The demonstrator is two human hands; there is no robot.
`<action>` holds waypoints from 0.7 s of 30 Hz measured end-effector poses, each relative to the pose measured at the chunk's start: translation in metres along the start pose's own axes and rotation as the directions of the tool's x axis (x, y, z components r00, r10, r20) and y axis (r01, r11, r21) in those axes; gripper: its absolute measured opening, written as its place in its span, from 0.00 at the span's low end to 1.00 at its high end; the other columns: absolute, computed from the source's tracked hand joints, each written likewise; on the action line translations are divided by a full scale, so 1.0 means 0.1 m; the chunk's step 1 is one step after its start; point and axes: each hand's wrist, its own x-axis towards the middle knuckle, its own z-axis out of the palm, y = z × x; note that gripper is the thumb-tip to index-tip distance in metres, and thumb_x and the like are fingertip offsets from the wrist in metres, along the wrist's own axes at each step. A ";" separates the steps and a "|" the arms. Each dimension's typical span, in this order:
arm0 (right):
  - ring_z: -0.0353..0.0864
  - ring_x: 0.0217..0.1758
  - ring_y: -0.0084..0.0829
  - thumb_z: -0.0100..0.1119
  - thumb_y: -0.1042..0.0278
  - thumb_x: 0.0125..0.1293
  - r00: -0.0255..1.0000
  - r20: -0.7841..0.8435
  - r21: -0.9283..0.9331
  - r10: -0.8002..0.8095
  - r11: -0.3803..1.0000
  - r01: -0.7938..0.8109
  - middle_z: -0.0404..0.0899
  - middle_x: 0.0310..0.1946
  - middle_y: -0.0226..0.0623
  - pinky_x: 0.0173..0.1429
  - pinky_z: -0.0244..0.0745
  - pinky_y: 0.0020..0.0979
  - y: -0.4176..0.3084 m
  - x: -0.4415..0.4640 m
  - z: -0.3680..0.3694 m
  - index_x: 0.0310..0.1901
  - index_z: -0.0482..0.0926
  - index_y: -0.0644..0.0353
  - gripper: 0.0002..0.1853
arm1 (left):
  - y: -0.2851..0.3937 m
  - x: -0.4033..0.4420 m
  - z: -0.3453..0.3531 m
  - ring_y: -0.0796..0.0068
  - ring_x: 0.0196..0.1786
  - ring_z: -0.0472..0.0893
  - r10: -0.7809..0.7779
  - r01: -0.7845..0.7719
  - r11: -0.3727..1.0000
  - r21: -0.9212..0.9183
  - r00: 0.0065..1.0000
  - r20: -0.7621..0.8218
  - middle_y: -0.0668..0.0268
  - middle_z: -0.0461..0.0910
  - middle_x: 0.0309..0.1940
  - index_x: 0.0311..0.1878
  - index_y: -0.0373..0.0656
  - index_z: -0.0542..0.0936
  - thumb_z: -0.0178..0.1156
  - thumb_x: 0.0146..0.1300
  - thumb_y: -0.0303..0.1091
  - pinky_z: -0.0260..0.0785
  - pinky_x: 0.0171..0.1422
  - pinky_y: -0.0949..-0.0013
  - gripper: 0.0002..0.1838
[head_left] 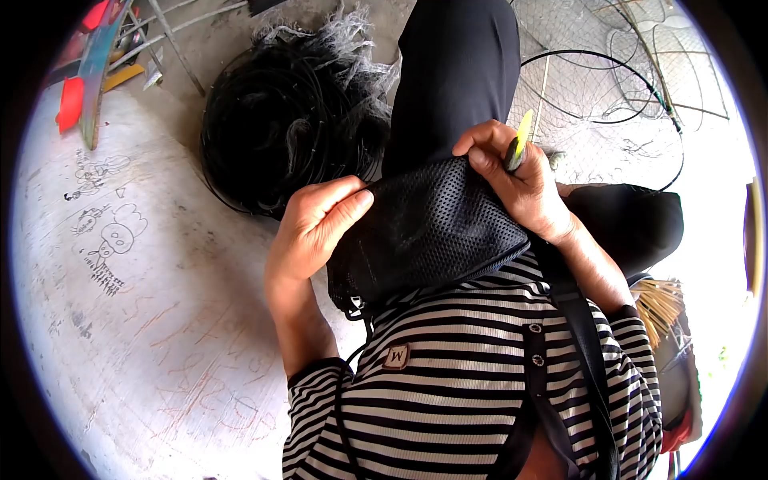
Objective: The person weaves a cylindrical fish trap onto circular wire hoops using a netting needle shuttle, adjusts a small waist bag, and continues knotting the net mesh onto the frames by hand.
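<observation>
A black mesh bag (436, 220) with a zip along its lower right edge lies across my lap against my striped shirt. My left hand (314, 228) grips its upper left edge, thumb on top. At its upper right corner is my right hand (520, 180), fingers curled and thumb pressed in near the bag's edge. Between those fingers sticks up a small yellow-green pointed tool (524, 128) with a dark lower part, which looks like a netting needle wound with dark thread. A metal clip or cord end (356, 302) shows at the bag's lower left corner.
A coil of black netting (264, 128) with whitish strands (352, 48) lies beyond my left hand. A hooped net (616, 80) spreads at the upper right. Straw bristles (660, 304) sit beside my right elbow. A pale surface with drawings (160, 280) fills the left.
</observation>
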 end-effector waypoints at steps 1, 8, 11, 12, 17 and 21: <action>0.81 0.42 0.20 0.57 0.70 0.77 1.000 0.012 -0.008 0.024 1.000 -0.023 0.82 0.39 0.29 0.50 0.77 0.26 0.00 0.01 -0.01 0.52 0.81 0.57 0.07 | -0.01 0.01 0.01 0.81 0.26 0.57 0.006 -0.006 1.000 -0.005 1.000 -0.006 0.69 0.57 0.21 0.29 0.35 0.68 0.59 0.75 0.33 0.52 0.29 0.71 0.18; 0.80 0.42 0.19 0.56 0.70 0.77 0.998 0.004 0.010 0.065 0.998 -0.065 0.82 0.38 0.28 0.50 0.76 0.25 0.07 0.05 -0.01 0.52 0.81 0.56 0.07 | -0.25 0.09 0.11 0.87 0.30 0.63 -0.017 0.002 0.991 -0.132 0.994 -0.112 0.76 0.66 0.25 0.37 0.33 0.77 0.62 0.74 0.33 0.56 0.33 0.76 0.12; 0.80 0.42 0.19 0.56 0.71 0.77 1.000 -0.012 0.011 0.013 1.000 -0.013 0.82 0.38 0.28 0.50 0.76 0.25 0.11 0.04 0.00 0.52 0.80 0.57 0.08 | -0.34 0.08 0.10 0.87 0.32 0.68 -0.051 0.030 0.982 -0.186 0.992 -0.112 0.76 0.72 0.28 0.43 0.32 0.80 0.64 0.72 0.33 0.60 0.36 0.77 0.11; 0.80 0.42 0.19 0.55 0.71 0.77 1.000 -0.007 0.013 0.008 1.000 -0.008 0.82 0.38 0.28 0.50 0.76 0.25 0.11 0.04 -0.01 0.53 0.80 0.57 0.08 | -0.30 0.11 0.15 0.87 0.29 0.63 -0.003 -0.023 0.978 -0.209 0.993 -0.120 0.77 0.66 0.25 0.37 0.34 0.77 0.62 0.74 0.33 0.56 0.33 0.76 0.12; 0.81 0.38 0.20 0.57 0.63 0.77 0.998 0.057 -0.003 -0.008 1.000 0.008 0.83 0.36 0.31 0.47 0.78 0.26 0.06 0.03 -0.07 0.55 0.80 0.59 0.12 | -0.29 0.12 0.10 0.88 0.27 0.60 0.029 -0.037 0.980 -0.197 0.999 -0.041 0.78 0.62 0.23 0.33 0.36 0.76 0.60 0.75 0.33 0.53 0.30 0.76 0.13; 0.89 0.44 0.34 0.64 0.42 0.69 0.974 0.219 -0.040 -0.049 0.997 0.059 0.86 0.41 0.42 0.49 0.83 0.34 -0.16 0.06 -0.13 0.59 0.77 0.65 0.32 | -0.18 0.09 0.06 0.89 0.29 0.63 -0.022 0.029 0.978 -0.207 0.999 0.036 0.80 0.67 0.26 0.40 0.32 0.80 0.60 0.74 0.32 0.55 0.33 0.77 0.11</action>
